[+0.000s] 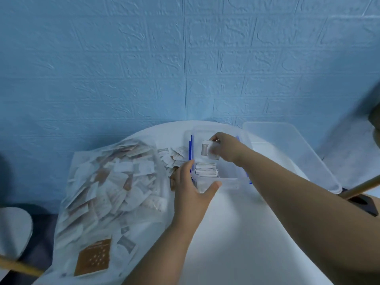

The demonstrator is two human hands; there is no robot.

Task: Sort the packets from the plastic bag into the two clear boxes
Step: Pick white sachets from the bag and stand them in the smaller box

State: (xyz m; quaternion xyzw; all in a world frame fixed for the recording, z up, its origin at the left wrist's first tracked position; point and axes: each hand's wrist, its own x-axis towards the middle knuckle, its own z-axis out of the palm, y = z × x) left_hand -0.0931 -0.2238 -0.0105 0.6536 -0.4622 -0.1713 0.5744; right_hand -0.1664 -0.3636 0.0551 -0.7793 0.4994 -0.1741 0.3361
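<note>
Packets [115, 182] in white and tan wrappers fill most of the plastic bag [162, 212], which lies on the left of the round white table [236, 233] and droops over its near edge. A few loose packets [172, 156] lie on the table between the bag's mouth and the clear box [228, 181], the one with blue latches. The row of packets [206, 171] in that box stands on edge against its left wall. A second clear box [287, 145] sits just beside it to the right, and nothing can be made out inside it.

The right hand [226, 149] hovers over the far half of the latched box. Its fingertips pinch a single packet [205, 150], which hangs roughly upright above the row. The left hand [191, 190] is spread wide at the box's near left corner. Its thumb lies along the near wall and its fingers rest against the left wall, bracing the box without closing round it.

The step in hand looks like filing the pinched packet behind the row. To do it well, the packet should go down vertically, flat face parallel to the others. The left hand should steady the box so the row does not fan over. Release should wait until the packet's lower edge rests on the floor.
</note>
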